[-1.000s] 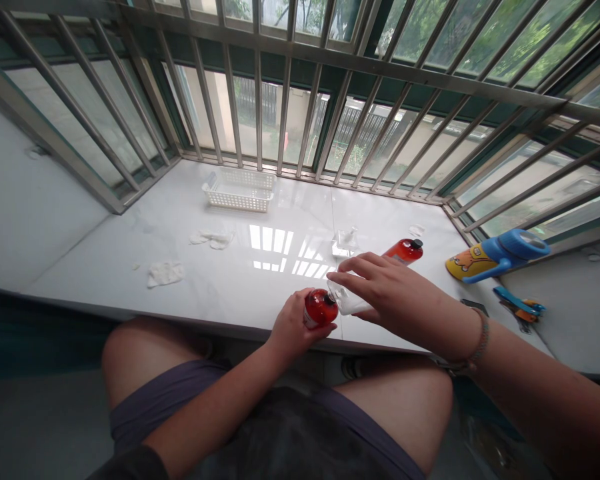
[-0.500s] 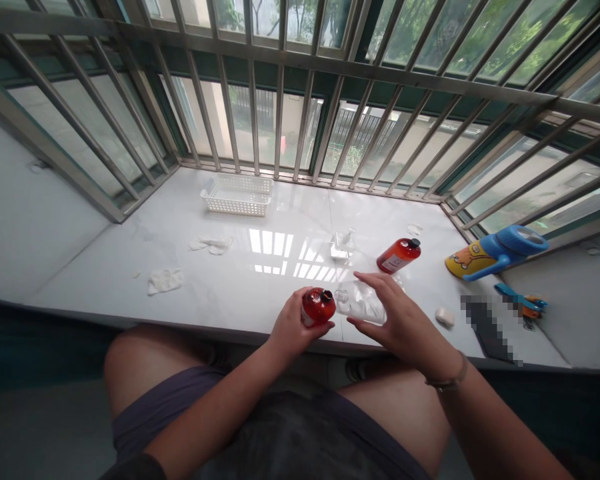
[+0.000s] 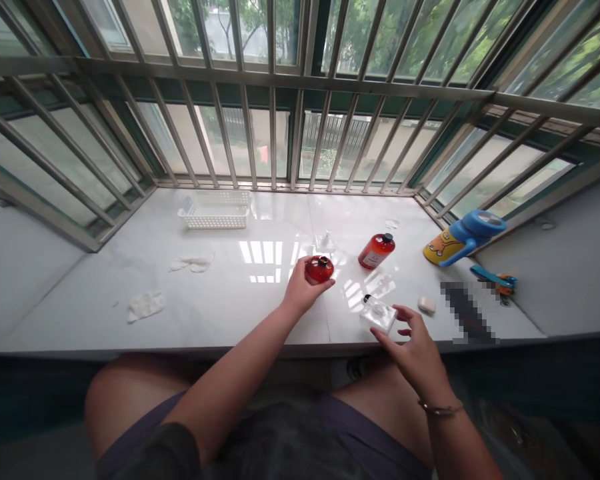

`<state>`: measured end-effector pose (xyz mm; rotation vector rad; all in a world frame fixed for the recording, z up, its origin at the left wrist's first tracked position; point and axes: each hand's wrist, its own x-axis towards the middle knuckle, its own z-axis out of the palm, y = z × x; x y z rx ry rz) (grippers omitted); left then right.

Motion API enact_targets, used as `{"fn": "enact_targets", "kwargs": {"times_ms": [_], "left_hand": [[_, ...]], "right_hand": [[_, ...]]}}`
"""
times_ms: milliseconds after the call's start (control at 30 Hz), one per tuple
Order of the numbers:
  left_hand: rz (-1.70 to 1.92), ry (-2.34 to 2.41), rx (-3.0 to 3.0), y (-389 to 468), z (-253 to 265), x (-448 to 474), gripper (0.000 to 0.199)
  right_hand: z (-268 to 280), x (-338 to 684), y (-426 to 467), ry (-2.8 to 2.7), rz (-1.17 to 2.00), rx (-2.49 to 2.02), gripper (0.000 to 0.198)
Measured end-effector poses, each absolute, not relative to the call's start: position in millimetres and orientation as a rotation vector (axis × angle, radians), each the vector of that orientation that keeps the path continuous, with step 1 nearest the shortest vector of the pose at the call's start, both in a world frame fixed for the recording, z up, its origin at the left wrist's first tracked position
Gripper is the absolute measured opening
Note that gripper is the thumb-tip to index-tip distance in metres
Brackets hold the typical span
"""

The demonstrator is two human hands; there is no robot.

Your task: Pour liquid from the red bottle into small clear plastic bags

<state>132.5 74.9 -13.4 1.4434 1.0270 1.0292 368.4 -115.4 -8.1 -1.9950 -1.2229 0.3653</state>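
Observation:
My left hand (image 3: 304, 288) is wrapped round a red bottle (image 3: 319, 272) with a dark, narrow neck and holds it above the white counter. Thumb and fingers of my right hand (image 3: 413, 343) pinch the base end of a clear, square-sided bottle (image 3: 380, 316), tilted with its neck toward the upper left. A small black piece (image 3: 367, 299) shows at that neck; whether it is attached I cannot tell. Behind stands a second red bottle (image 3: 376, 252) with a black cap and a pale label. A small clear object (image 3: 325, 241) sits beyond my left hand, partly hidden.
A white perforated basket (image 3: 215, 221) stands near the barred window. Crumpled tissues (image 3: 146, 307) lie on the left. At right are a blue and yellow drink bottle (image 3: 463, 239), a small whitish block (image 3: 427, 306), a blurred dark object (image 3: 467, 313) and blue-orange items (image 3: 497, 280).
The clear bottle has moved away from the red bottle's neck, down and to the right, with my right hand. My left hand has carried the red bottle farther from me. The view has shifted.

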Motion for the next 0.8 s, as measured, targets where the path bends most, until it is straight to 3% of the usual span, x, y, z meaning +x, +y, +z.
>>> {"fn": "enact_targets", "kwargs": {"times_ms": [167,333,533,733,800], "left_hand": [[1.063,0.98,1.553,91.1,-11.0,184.1,0.08],[0.988,0.966,1.574,91.5,-11.3,213.2,0.081],[0.867,1.027,1.634,72.1,-8.0,204.6,0.11],[0.882,0.971,1.785,9.0,-3.9,134.9,0.066],[0.846,0.939,1.79,-11.0,-2.4,101.2,0.042]], "right_hand": [[-22.2,385.9,-122.9,-0.979,0.45,-2.042,0.095],[-40.4,399.0,-115.1,-0.903,0.463,-1.938,0.094],[-52.7,411.4,-98.1,-0.935,0.422,-1.917,0.092],[-55.4,417.0,-78.7,-0.956,0.317,-2.033,0.102],[-56.7,417.3,-73.0,-0.991,0.232,-2.055,0.102]]}}
